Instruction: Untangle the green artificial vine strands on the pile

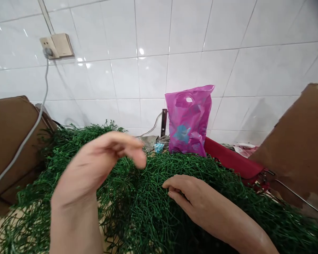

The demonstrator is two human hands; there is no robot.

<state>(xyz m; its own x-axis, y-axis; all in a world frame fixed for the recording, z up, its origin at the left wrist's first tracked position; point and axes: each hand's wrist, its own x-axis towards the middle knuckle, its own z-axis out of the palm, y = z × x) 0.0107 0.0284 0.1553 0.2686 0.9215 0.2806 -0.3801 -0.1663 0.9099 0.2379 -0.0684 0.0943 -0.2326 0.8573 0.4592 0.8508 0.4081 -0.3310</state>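
Green artificial plant stems point(153, 197), thin and branching, lie in a wide heap in front of me. Raised above the left part of this heap is my left hand point(100, 162), slightly blurred. Its fingers curve to the right with a gap under them, and no object shows in it. Low over the middle of the heap, my right hand point(194, 195) is palm down with loosely bent fingers. Its thumb and forefinger tips are slightly apart, close to the stems, with nothing visible between them. The other fingers of that hand are mostly hidden.
A purple plastic bag point(189, 123) stands against the tiled wall point(148, 77), beside a red case point(230, 158). Cardboard boxes flank the heap, one at left point(13, 141) and one at right point(299, 148). A grey cable point(29, 135) hangs from the wall socket point(49, 47).
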